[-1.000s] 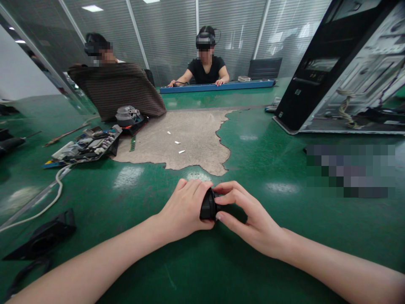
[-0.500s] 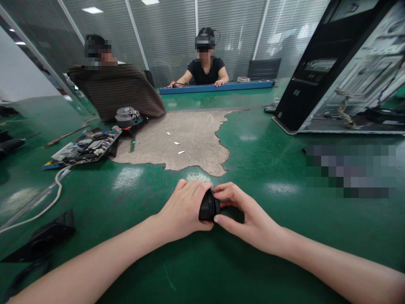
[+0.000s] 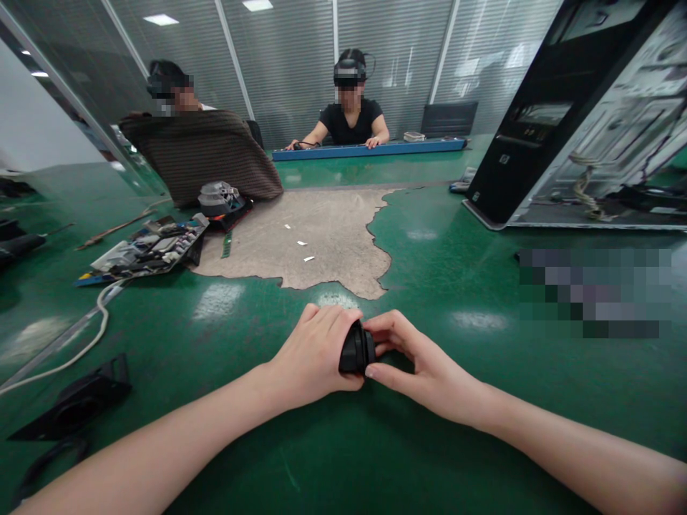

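A black, rounded object with a ridged end (image 3: 356,349) is held just above or on the green mat; its exact kind does not show. My left hand (image 3: 319,350) wraps round its body from the left, and the palm hides most of it. From the right, the thumb and fingers of my right hand (image 3: 413,357) pinch the ridged end. Both hands meet low in the middle of the view, near the torn edge of the mat.
A circuit board with parts (image 3: 144,250) lies to the left, beside a white cable (image 3: 99,332) and a black plastic piece (image 3: 80,400). A computer case (image 3: 515,143) stands tilted at right. Across the table (image 3: 429,272) a co-worker (image 3: 351,121) handles a long blue strip (image 3: 370,151).
Both hands keep their hold on the black object, with only a very slight shift of the right fingers. The whole view has moved a little.
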Demonstrator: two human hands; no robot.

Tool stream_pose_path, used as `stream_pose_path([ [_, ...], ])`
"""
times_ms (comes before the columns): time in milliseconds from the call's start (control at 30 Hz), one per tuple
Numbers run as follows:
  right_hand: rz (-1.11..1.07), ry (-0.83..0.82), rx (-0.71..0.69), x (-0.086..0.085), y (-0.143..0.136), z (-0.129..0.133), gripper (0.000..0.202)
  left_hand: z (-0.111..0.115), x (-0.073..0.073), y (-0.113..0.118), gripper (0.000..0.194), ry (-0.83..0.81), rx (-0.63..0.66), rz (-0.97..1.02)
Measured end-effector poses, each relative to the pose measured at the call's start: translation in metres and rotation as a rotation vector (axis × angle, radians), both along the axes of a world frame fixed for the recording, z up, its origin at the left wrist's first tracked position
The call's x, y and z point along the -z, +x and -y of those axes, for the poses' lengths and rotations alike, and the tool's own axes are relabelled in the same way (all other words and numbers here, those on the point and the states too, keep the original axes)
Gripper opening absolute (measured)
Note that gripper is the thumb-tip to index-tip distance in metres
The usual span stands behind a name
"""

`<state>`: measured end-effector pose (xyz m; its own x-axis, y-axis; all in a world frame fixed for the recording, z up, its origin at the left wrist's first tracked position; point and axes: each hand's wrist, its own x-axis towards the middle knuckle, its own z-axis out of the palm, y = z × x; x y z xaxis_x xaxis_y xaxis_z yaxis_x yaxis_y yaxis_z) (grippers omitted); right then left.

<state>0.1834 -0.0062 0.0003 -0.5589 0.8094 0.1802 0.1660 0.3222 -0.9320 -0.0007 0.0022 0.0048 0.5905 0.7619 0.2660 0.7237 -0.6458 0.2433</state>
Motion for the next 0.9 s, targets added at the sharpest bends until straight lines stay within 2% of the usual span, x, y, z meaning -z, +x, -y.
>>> stream_pose_path([
  [133, -0.008, 0.032, -0.031, 0.0003, 0.0027, -0.0020, 0.033, 0.0002, 0.0004, -0.0002, 0.053, 0.014, 0.007, -0.001],
  [300, -0.097, -0.057, -0.021, 0.0031, 0.0002, -0.0051, 0.015, 0.0006, 0.0017, 0.0003, 0.053, 0.032, 0.001, -0.004],
  [433, -0.081, -0.087, 0.002, 0.0015, -0.0021, -0.0041, 0.022, 0.0010, 0.0021, 0.0000, 0.055, 0.033, -0.001, 0.001],
  [567, -0.052, -0.063, -0.029, -0.0009, -0.0010, -0.0026, 0.022, 0.0018, 0.0014, -0.0006, 0.055, 0.034, -0.006, -0.003],
  [733, -0.031, 0.047, -0.033, 0.0014, 0.0019, -0.0014, 0.026, 0.0019, -0.0003, -0.0005, 0.053, 0.026, 0.000, -0.008],
  [900, -0.117, 0.000, -0.038, 0.0032, -0.0002, -0.0020, 0.013, 0.0017, 0.0000, 0.0004, 0.052, 0.030, -0.010, -0.016],
])
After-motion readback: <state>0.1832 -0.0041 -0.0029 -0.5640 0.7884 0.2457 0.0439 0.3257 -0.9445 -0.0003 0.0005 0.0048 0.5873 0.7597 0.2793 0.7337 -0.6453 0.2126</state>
